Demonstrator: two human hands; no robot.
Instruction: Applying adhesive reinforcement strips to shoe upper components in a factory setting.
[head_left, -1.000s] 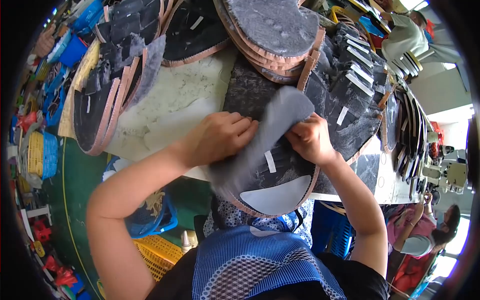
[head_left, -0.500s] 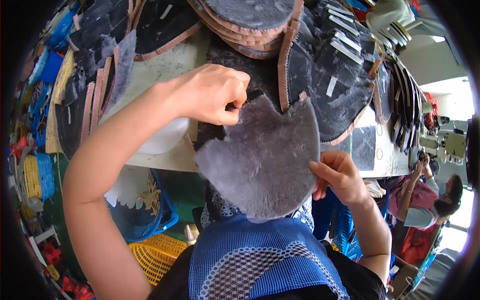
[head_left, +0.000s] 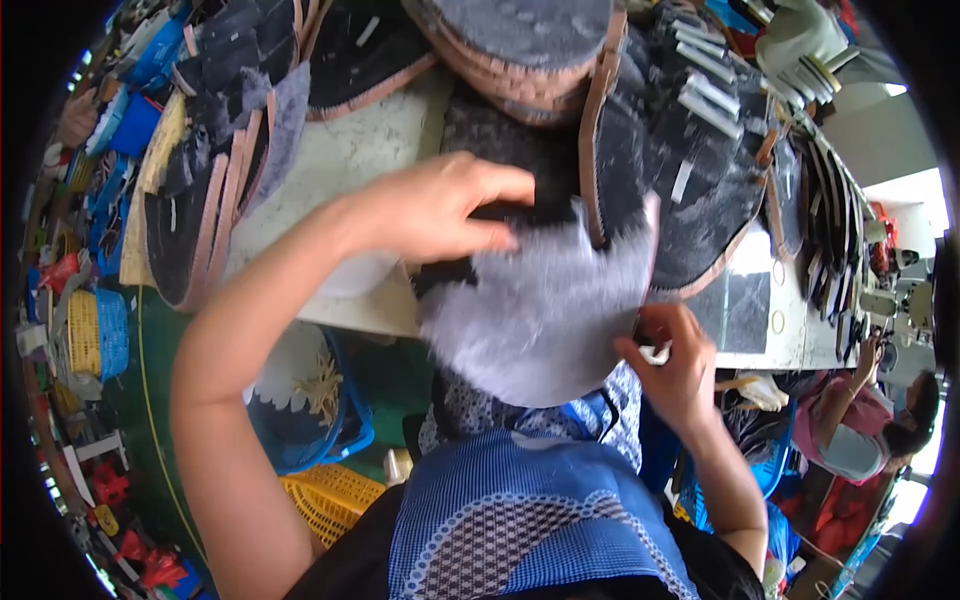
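A grey fuzzy fabric piece (head_left: 545,315), rounded at the bottom with a notched upper edge, hangs over the near table edge, blurred by motion. My right hand (head_left: 678,360) pinches its right edge between thumb and fingers. Over its upper left corner is my left hand (head_left: 450,208), thumb and fingers spread apart. The left thumb tip overlaps the notched edge; whether it touches the cloth I cannot tell. Behind the piece lies a dark sheet (head_left: 490,135), and a stack of rounded grey pieces with brown edging (head_left: 520,90) rises beyond.
Black pieces with brown edging and white strips (head_left: 685,150) lie at the right, similar ones (head_left: 195,200) at the left. A blue basket (head_left: 355,430) and a yellow basket (head_left: 335,495) stand below the white table (head_left: 375,120). Another person (head_left: 850,420) sits at far right.
My left hand has gone from closed fingers at the notched edge to spread fingers. The grey piece has swung and crumpled somewhat, its lower edge higher. The whole view has shifted slightly.
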